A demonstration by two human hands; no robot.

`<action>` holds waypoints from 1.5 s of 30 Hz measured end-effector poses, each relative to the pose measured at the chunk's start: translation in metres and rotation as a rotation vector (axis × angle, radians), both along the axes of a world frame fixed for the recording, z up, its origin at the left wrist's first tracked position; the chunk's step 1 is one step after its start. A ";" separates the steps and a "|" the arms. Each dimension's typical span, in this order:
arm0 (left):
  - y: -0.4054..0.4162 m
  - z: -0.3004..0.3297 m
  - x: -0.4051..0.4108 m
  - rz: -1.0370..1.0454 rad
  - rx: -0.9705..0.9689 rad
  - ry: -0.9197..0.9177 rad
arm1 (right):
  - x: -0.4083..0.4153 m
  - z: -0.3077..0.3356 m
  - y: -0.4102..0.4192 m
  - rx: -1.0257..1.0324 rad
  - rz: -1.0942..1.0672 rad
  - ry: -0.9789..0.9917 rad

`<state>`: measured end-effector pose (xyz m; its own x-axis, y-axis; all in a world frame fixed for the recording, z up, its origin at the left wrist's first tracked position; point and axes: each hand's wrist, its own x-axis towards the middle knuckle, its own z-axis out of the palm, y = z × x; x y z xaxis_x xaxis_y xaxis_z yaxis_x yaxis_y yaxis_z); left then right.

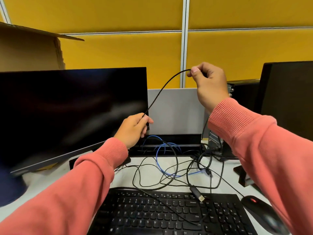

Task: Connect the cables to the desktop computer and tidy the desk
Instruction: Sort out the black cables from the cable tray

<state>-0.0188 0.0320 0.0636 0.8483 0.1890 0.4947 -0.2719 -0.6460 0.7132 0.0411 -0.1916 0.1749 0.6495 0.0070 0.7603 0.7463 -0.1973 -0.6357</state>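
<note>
A thin black cable point(162, 89) arcs in the air between both hands. My right hand point(209, 83) pinches its upper end, raised in front of the yellow partition. My left hand point(133, 128) grips the cable lower down, at the monitor's right edge. From there the cable falls into a tangle of black cables point(171, 173) and one blue cable point(160, 160) on the desk. A loose USB plug point(200, 197) lies on the keyboard's top edge. The desktop computer point(218, 143) stands at the right, its rear partly hidden by my right sleeve.
A dark monitor point(67, 112) fills the left. The black keyboard point(169, 216) lies in front, and a black mouse point(260, 211) at the lower right. A second monitor point(288, 99) stands at the far right. A cardboard box point(30, 50) sits behind the left monitor.
</note>
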 end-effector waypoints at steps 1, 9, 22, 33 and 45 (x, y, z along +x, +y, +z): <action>0.002 0.001 -0.001 0.006 -0.025 0.009 | 0.003 -0.003 -0.002 0.000 -0.015 0.005; 0.054 0.009 -0.011 0.222 -0.606 -0.032 | 0.010 -0.017 -0.024 -0.722 -0.024 0.188; -0.011 -0.106 -0.061 -0.240 0.376 0.622 | 0.001 -0.118 -0.015 -0.494 0.084 0.657; 0.019 -0.126 -0.032 -0.300 0.781 0.543 | -0.021 -0.204 -0.037 -1.127 0.130 0.729; 0.015 -0.123 -0.016 -0.305 0.443 0.476 | 0.006 -0.234 -0.030 -0.415 0.026 0.407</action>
